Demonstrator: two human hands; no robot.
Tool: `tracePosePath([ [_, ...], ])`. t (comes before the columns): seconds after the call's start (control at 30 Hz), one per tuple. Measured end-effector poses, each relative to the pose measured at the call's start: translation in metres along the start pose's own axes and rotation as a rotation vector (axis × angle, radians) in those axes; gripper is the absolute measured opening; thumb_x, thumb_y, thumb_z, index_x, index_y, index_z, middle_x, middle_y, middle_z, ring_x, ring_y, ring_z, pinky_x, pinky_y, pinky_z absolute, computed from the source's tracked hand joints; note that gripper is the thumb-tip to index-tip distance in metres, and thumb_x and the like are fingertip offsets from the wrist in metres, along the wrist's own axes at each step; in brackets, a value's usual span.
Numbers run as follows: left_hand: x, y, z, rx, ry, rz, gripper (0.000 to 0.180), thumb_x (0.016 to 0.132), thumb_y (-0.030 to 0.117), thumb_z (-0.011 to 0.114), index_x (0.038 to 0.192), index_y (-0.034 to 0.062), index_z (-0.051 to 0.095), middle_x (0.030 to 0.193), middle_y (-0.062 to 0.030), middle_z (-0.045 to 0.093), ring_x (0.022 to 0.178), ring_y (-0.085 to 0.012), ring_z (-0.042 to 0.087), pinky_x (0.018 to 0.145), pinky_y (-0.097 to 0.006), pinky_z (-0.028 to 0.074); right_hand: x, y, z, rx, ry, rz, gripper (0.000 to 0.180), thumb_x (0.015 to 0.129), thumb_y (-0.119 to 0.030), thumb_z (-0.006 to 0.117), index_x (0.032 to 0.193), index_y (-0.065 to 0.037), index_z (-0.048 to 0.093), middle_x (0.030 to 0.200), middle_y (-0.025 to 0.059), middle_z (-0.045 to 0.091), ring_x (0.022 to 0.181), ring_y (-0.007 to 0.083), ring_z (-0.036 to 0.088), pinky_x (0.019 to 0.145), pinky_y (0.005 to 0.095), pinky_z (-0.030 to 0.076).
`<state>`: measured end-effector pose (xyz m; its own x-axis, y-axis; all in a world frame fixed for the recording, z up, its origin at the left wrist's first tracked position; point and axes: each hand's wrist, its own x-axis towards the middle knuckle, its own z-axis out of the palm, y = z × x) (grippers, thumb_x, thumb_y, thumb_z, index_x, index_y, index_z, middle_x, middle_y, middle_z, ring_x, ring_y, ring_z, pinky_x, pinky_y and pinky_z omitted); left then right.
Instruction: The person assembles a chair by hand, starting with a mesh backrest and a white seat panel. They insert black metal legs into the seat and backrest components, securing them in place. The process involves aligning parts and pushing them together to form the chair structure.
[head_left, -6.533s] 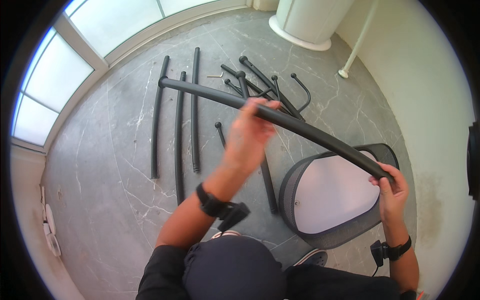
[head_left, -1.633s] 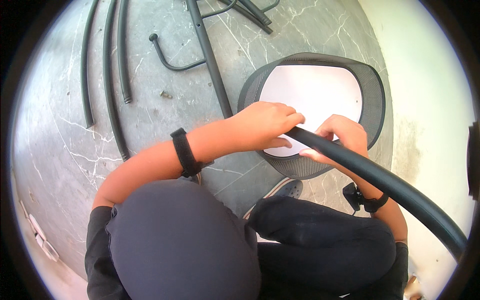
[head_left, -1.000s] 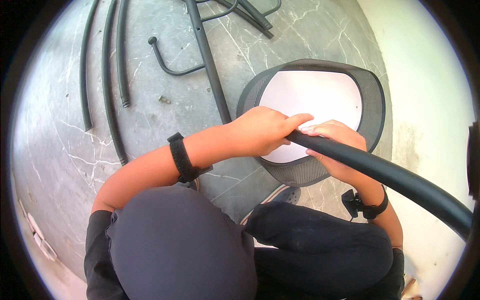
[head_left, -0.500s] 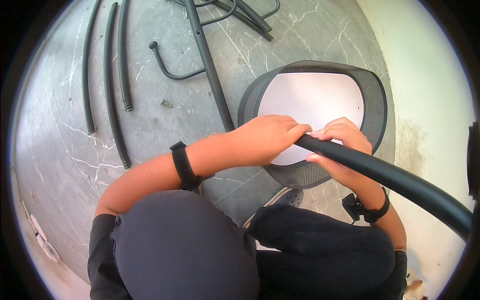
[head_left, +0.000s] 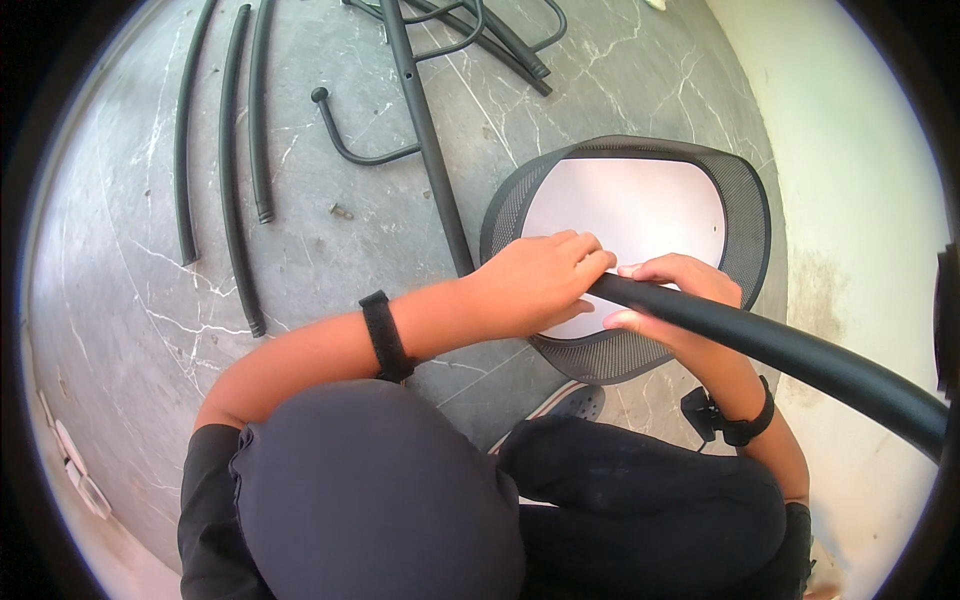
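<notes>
A thick, slightly curved black metal tube (head_left: 780,335) slants from the middle of the view to the right edge. My right hand (head_left: 690,290) is closed around it near its inner end, fingers on top and thumb below. At that end, my left hand (head_left: 535,285) is closed with fingers bent over the tip; its palm side and whatever else it may hold are hidden. Beneath both hands lies a round basket-like piece (head_left: 505,215) with a black mesh wall and a pale, whitish inside. A black pole with curved hooks (head_left: 428,140) lies on the floor, its near end passing behind my left forearm.
Several thin black tubes (head_left: 232,170) lie on the grey marbled floor (head_left: 130,330) at left. More black tubes and hooks (head_left: 500,45) are at the top. A small metal screw-like piece (head_left: 342,211) rests nearby. A pale wall (head_left: 850,180) rises on the right.
My left hand's fingers have shifted slightly at the tube's end, and its thumb side shows more below. The tube's far end sits a little higher. The whole view has moved slightly.
</notes>
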<state>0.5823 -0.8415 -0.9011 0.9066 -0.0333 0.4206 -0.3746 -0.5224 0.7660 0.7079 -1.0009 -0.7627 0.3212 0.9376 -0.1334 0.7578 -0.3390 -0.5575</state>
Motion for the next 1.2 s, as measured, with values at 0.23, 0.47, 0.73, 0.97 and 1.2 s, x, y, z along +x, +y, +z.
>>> tracePosePath([
  [0.23, -0.002, -0.012, 0.001, -0.08, -0.06, 0.034, 0.041, 0.087, 0.014, 0.072, 0.124, 0.0017, 0.058, 0.092, -0.0134, 0.07, 0.086, -0.0348, 0.07, 0.074, -0.045, 0.056, 0.006, 0.005, 0.008, 0.195, 0.005, -0.104, 0.035, 0.078, 0.006, 0.081, 0.109, -0.003, 0.067, 0.109, 0.0141, 0.075, 0.104, 0.0255, 0.072, 0.089, 0.0351, 0.058],
  [0.47, 0.001, -0.003, -0.002, -0.132, 0.034, -0.092, 0.039, 0.086, 0.011, 0.073, 0.122, 0.0037, 0.058, 0.101, -0.015, 0.07, 0.091, -0.0351, 0.07, 0.073, -0.045, 0.055, 0.0, 0.01, 0.009, 0.168, 0.049, 0.048, 0.041, 0.074, -0.004, 0.09, 0.107, -0.004, 0.067, 0.095, 0.0112, 0.071, 0.095, 0.0218, 0.07, 0.087, 0.0326, 0.058],
  [0.73, 0.0, -0.013, -0.002, -0.127, -0.084, -0.044, 0.035, 0.082, 0.013, 0.077, 0.111, 0.0043, 0.059, 0.09, -0.0136, 0.068, 0.086, -0.0352, 0.069, 0.073, -0.045, 0.054, 0.002, 0.016, 0.009, 0.146, 0.025, -0.098, 0.038, 0.075, -0.003, 0.087, 0.107, -0.004, 0.068, 0.1, 0.0105, 0.073, 0.092, 0.025, 0.07, 0.086, 0.0349, 0.058],
  [0.97, -0.001, -0.019, -0.001, -0.106, -0.034, 0.013, 0.042, 0.081, 0.013, 0.078, 0.117, 0.0031, 0.06, 0.096, -0.0143, 0.068, 0.09, -0.0352, 0.068, 0.076, -0.045, 0.054, 0.015, 0.005, 0.019, 0.151, 0.074, -0.118, 0.038, 0.073, -0.008, 0.088, 0.105, -0.004, 0.067, 0.101, 0.0098, 0.076, 0.092, 0.0264, 0.072, 0.085, 0.0349, 0.058],
  [1.2, 0.0, -0.008, -0.008, -0.135, -0.028, 0.032, 0.038, 0.077, 0.011, 0.08, 0.111, 0.0039, 0.065, 0.098, -0.0144, 0.068, 0.091, -0.0352, 0.068, 0.078, -0.044, 0.055, 0.005, 0.012, 0.009, 0.049, -0.068, -0.035, 0.039, 0.073, -0.01, 0.089, 0.106, -0.005, 0.068, 0.098, 0.0089, 0.075, 0.091, 0.0253, 0.071, 0.083, 0.0344, 0.057],
])
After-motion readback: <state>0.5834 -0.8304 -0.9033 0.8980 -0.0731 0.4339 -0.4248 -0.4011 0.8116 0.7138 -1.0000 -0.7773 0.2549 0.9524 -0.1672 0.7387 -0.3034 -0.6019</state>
